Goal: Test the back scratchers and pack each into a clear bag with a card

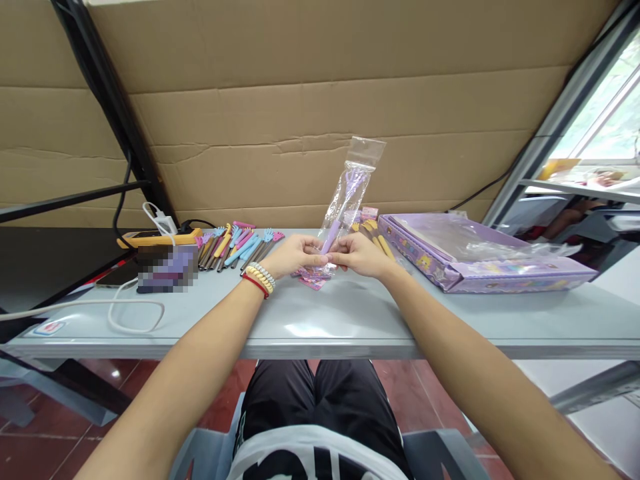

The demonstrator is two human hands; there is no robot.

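Between both hands stands a clear plastic bag (365, 152), tilted up to the right, with a purple back scratcher (332, 235) inside, its clawed head near the top. My left hand (299, 256) pinches the lower end of the bag from the left. My right hand (361, 254) grips the same end from the right, its fingers close to the left thumb. Pink printed cards (313, 281) lie just beneath the hands, partly covered by them. Left of my hands lies a pile of back scratchers (240, 248) in blue, yellow, pink and purple.
A purple printed box (520, 279) holding clear plastic bags (500, 249) is on the right of the grey table (330, 323). Yellow back scratchers (381, 241) lie beside it. At left are a white cable (163, 313), a yellow power strip (190, 237) and a blurred-out item (169, 270).
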